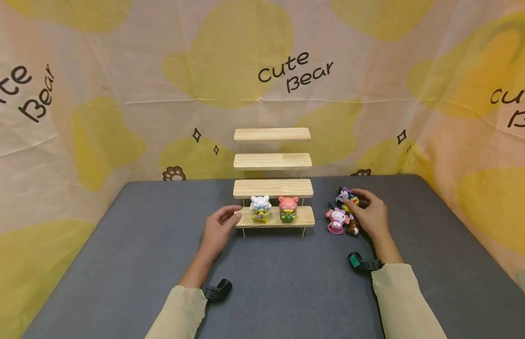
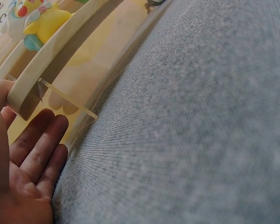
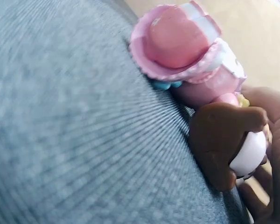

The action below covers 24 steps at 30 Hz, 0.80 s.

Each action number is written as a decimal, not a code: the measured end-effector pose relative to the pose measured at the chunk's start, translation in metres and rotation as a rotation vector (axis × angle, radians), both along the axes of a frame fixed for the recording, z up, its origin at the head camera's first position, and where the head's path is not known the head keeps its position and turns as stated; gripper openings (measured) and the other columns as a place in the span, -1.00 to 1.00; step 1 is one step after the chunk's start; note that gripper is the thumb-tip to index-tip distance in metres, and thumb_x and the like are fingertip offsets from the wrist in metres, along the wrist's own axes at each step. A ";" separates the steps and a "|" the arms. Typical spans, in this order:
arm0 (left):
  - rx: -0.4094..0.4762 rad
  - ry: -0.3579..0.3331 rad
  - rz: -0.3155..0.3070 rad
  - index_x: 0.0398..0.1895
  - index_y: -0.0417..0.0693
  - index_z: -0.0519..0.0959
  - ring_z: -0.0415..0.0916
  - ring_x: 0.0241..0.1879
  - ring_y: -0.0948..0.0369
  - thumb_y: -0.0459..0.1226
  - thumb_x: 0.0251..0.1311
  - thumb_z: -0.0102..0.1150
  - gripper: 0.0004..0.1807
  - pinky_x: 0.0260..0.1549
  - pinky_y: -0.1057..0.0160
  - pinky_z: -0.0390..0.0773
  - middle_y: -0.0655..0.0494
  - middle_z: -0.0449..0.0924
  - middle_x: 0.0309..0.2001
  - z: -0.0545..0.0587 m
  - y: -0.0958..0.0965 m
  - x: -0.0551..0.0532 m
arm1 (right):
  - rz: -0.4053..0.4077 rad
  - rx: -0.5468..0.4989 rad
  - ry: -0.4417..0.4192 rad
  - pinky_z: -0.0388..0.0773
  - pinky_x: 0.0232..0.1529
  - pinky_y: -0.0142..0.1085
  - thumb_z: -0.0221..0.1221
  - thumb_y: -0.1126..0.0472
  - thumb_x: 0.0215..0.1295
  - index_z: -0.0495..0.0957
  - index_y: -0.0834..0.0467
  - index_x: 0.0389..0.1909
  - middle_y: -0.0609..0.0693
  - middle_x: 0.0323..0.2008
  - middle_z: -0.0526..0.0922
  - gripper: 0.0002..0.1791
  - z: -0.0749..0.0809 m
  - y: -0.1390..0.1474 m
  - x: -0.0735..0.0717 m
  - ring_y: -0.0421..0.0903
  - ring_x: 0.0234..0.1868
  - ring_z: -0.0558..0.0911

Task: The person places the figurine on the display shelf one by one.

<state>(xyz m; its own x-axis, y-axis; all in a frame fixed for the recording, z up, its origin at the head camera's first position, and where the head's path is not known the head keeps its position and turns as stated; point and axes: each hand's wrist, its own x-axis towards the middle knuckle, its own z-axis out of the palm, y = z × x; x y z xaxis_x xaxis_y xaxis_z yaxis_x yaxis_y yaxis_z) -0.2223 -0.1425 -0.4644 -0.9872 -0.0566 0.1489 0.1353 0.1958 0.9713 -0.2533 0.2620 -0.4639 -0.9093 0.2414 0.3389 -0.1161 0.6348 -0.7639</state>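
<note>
At left, on a grey cloth-covered table, a person's left hand touches the near end of a pale wooden lowest plank, three fingers loosely extended beneath — a light, wide hold. The plank's long axis runs left to right, the bottom step of a four-tier wooden stand. Upright on it, facing the person, are a yellow figurine in a white hood and, to its right, a pink-eared figurine in green. Well apart at right, a pink-and-white figurine in a frilled dress lies on the table, long axis running away, base toward the person. Just beside it are a purple-and-black figurine and a brown-and-white figurine. The right hand reaches among them, thumb and fingers narrowly parted — whether it grips one cannot be told.
</note>
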 end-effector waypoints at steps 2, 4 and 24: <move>0.000 0.000 -0.001 0.04 -0.10 0.68 0.59 0.00 0.33 -0.24 0.33 0.29 -0.73 -0.10 0.46 0.53 -0.09 0.71 0.07 0.000 0.000 0.000 | -0.015 0.006 -0.046 0.49 0.11 -0.18 0.29 -0.10 0.33 0.57 0.14 0.23 0.21 0.17 0.65 -0.43 0.001 0.000 0.001 0.16 0.14 0.62; 0.002 -0.003 -0.004 0.04 -0.09 0.68 0.59 0.00 0.33 -0.24 0.32 0.29 -0.73 -0.10 0.46 0.53 -0.09 0.71 0.06 0.000 0.000 -0.001 | -0.030 0.033 -0.086 0.43 0.22 0.02 0.25 -0.15 0.35 0.54 0.15 0.26 0.25 0.22 0.61 -0.39 0.002 0.001 0.002 0.20 0.22 0.55; 0.003 -0.008 -0.007 0.04 -0.07 0.69 0.58 0.08 0.24 -0.21 0.34 0.28 -0.73 -0.05 0.46 0.51 -0.06 0.71 0.09 -0.003 -0.002 -0.002 | -0.011 0.017 -0.094 0.34 0.23 0.11 0.15 -0.02 0.46 0.57 0.19 0.21 0.30 0.16 0.63 -0.54 0.001 0.006 0.004 0.24 0.19 0.54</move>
<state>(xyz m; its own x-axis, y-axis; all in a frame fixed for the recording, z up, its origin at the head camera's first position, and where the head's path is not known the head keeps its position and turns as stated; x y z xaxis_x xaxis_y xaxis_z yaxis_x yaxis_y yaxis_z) -0.2242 -0.1442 -0.4672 -0.9887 -0.0500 0.1412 0.1293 0.1917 0.9729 -0.2495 0.2677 -0.4627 -0.9347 0.2466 0.2559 -0.0371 0.6483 -0.7604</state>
